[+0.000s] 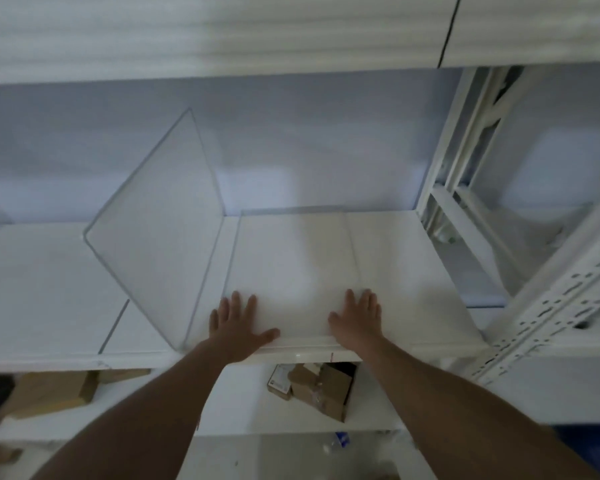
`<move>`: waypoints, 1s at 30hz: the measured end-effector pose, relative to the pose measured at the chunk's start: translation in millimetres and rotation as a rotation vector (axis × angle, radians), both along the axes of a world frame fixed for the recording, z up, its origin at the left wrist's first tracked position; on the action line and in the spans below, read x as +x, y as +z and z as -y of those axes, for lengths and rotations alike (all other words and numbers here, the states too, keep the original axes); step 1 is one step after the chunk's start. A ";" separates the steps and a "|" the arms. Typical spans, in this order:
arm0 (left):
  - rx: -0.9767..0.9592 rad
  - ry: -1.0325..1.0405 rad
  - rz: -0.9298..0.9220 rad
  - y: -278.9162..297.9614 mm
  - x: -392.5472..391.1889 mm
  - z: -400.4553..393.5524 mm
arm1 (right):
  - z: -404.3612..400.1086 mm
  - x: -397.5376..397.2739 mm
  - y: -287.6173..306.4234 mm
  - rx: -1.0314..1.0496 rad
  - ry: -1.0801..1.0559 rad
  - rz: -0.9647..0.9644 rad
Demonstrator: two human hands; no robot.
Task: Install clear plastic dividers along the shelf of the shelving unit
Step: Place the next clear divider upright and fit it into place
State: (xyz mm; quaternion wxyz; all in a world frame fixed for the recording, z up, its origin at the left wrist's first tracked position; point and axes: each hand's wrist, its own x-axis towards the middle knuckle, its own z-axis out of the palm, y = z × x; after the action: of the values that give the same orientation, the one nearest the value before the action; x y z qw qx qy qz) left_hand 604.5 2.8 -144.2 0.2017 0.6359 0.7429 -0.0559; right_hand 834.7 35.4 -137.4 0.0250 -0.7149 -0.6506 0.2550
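A clear plastic divider stands on the white shelf (49, 292). Its upright panel (160, 230) rises left of centre and its flat base plate (291, 258) lies on the shelf to the right of it. My left hand (238, 325) rests flat, fingers spread, on the base plate's front left corner, right beside the upright panel. My right hand (357, 318) lies flat on the base plate's front right part. Neither hand grips anything.
A second clear edge (113, 329) lies on the shelf left of the panel. The white perforated upright post (548, 313) of the shelving unit stands at the right. Cardboard boxes (323, 389) sit on the lower shelf, and another shelf board (222, 36) hangs overhead.
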 end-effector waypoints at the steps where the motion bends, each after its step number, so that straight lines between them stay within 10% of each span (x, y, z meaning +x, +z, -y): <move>1: -0.002 -0.006 -0.006 -1.1 0.5 -0.5 | -0.1 -0.5 0.9 -0.012 -0.020 -0.020; 18: 0.097 -0.107 0.051 -0.1 -10.7 1.5 | -30.5 -1.2 46.8 -0.179 -0.738 -0.898; 30: 0.339 -0.175 0.513 29.2 5.6 -7.0 | -34.4 -60.7 178.9 0.002 -0.204 -1.233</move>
State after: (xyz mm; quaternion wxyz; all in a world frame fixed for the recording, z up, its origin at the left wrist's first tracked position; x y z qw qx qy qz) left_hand 610.1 9.8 -114.9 0.2681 0.7153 0.6089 0.2135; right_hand 773.9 69.8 41.5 0.4208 -0.4946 -0.4452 0.6165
